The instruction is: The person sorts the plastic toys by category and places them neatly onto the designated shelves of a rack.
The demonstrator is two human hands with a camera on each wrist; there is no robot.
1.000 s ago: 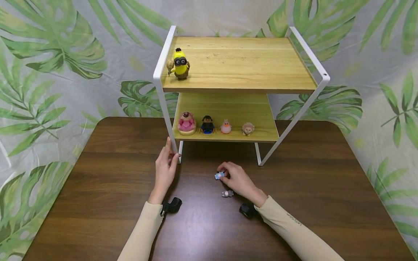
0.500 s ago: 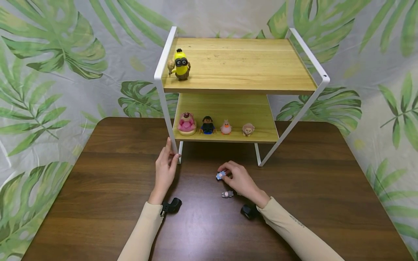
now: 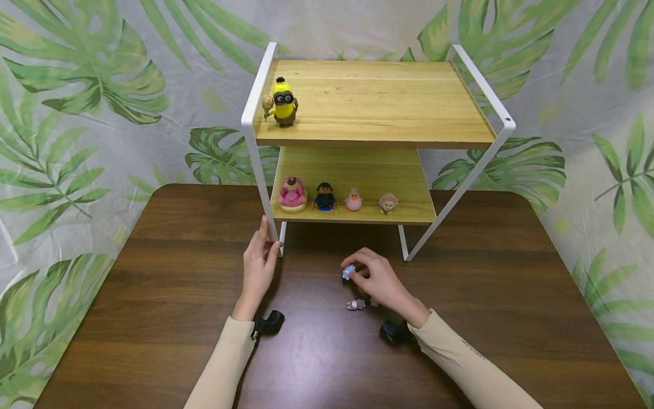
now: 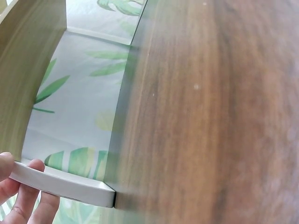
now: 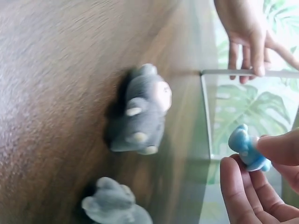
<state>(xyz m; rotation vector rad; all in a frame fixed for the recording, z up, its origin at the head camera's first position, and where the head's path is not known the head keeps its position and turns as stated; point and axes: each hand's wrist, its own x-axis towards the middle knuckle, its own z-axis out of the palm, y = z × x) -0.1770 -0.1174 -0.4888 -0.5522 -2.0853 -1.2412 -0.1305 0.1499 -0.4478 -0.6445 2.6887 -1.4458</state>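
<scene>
My right hand pinches a small light-blue toy figure between thumb and fingertips, over the table in front of the shelf. Just below that hand a grey toy figure with a pale face lies on its back on the table. A second, lighter grey figure is close by, mostly hidden under the hand in the head view. My left hand holds the white front left leg of the shelf unit, its fingers round the bar.
The two-tier shelf stands at the table's back. A yellow minion figure is on top. On the lower board stand a pink bear, a dark-haired figure, a pale duck-like figure and a beige figure.
My right hand has shifted slightly right with the blue figure, which has turned and come more upright. The lighter grey figure now peeks out below the hand. My left hand stays still.
</scene>
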